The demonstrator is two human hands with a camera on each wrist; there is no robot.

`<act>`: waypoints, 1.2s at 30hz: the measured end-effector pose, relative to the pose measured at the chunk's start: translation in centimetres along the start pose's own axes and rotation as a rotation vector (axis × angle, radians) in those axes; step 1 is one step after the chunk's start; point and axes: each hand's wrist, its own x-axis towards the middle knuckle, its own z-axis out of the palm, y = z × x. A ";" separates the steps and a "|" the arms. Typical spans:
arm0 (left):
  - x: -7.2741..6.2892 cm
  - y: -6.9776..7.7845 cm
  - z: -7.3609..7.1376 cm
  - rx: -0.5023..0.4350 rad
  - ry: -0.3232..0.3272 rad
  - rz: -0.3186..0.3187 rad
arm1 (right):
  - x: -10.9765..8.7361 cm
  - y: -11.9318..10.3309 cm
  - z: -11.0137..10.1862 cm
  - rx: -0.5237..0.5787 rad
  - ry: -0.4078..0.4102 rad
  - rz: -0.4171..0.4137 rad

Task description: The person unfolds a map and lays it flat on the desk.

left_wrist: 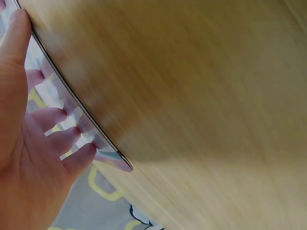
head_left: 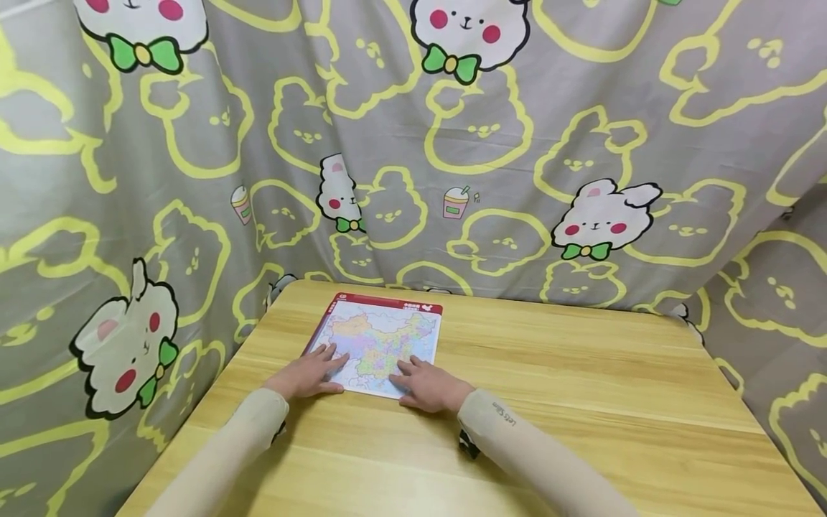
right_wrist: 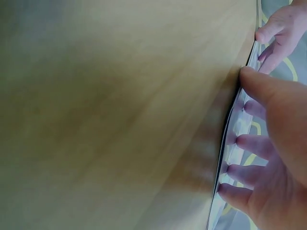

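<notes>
A thin map board (head_left: pixel 381 336) with a red top band lies flat on the wooden table. Its printed map has pastel-coloured regions. My left hand (head_left: pixel 309 373) rests on its lower left part with fingers spread, the thumb at the near edge. On the lower right part rests my right hand (head_left: pixel 429 385), also with spread fingers. In the left wrist view, the left fingertips (left_wrist: pixel 86 152) touch the board's glossy surface. The right wrist view shows the right fingertips (right_wrist: pixel 231 170) touching it too, with the thumb at its dark edge. Both hands cover parts of the map.
The wooden table (head_left: pixel 581 402) extends to the right of the board and towards me. Grey curtains (head_left: pixel 400 143) with yellow outlines and white cartoon animals hang behind the table and along its left and right sides.
</notes>
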 end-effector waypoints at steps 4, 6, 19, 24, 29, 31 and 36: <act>0.0 0.3 -0.1 -0.004 -0.007 0.008 | -0.4 0.0 0.0 -0.010 0.003 -0.005; 0.0 0.6 -0.2 -0.010 -0.012 0.014 | -0.7 0.1 -0.1 -0.011 0.004 -0.005; 0.9 2.8 0.1 0.025 -0.026 0.058 | -3.2 0.8 0.2 -0.056 0.017 -0.003; 1.3 3.8 0.1 0.047 -0.034 0.074 | -4.4 1.2 0.5 -0.064 0.032 -0.003; 1.9 4.8 -0.1 0.069 -0.036 0.107 | -5.6 1.6 0.5 -0.052 0.037 0.008; 2.2 5.2 0.0 0.082 -0.039 0.121 | -6.2 1.7 0.4 -0.049 0.036 0.011; 2.6 6.1 0.1 0.090 -0.036 0.164 | -7.4 2.1 0.3 -0.037 0.031 0.025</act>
